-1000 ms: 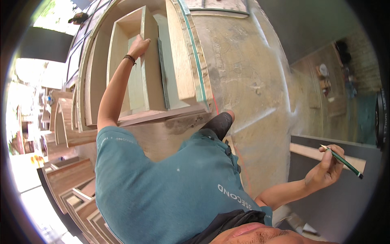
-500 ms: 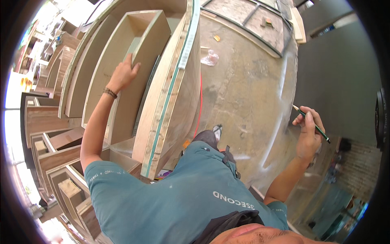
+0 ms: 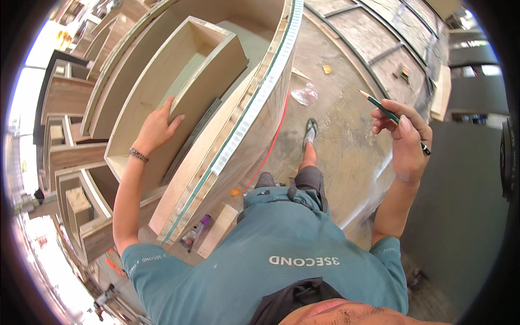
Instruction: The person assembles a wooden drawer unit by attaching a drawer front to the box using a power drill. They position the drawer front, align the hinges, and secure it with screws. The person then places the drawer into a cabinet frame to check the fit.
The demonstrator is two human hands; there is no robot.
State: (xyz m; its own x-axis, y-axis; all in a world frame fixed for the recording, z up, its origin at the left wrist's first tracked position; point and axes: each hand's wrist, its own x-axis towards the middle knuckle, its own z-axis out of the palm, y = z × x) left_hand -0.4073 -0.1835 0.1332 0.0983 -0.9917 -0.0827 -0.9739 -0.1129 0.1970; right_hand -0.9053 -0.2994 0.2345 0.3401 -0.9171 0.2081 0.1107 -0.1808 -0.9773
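My left hand (image 3: pixel 158 128) rests on the edge of a plywood drawer box (image 3: pixel 179 103) that sits inside a larger plywood cabinet (image 3: pixel 254 114) lying on the floor. The fingers curl over the box's side panel. My right hand (image 3: pixel 407 142) is raised to the right and pinches a dark green pencil (image 3: pixel 385 112), its tip pointing up and left. A beaded bracelet (image 3: pixel 138 155) is on my left wrist. My leg and sandalled foot (image 3: pixel 310 132) stand on the concrete beside the cabinet.
More plywood cabinets and drawer units (image 3: pixel 70 162) are stacked at the left. A red cord (image 3: pixel 271 143) runs along the floor by the cabinet. A wood offcut (image 3: pixel 218 230), a small bottle (image 3: pixel 195 233) and a crumpled plastic bag (image 3: pixel 304 96) lie on the concrete. A dark grey panel (image 3: pixel 460 206) stands at right.
The view has swung, and the cabinet now fills the upper left. My left hand has shifted along the drawer box's edge. My right hand with the pencil has risen higher and closer.
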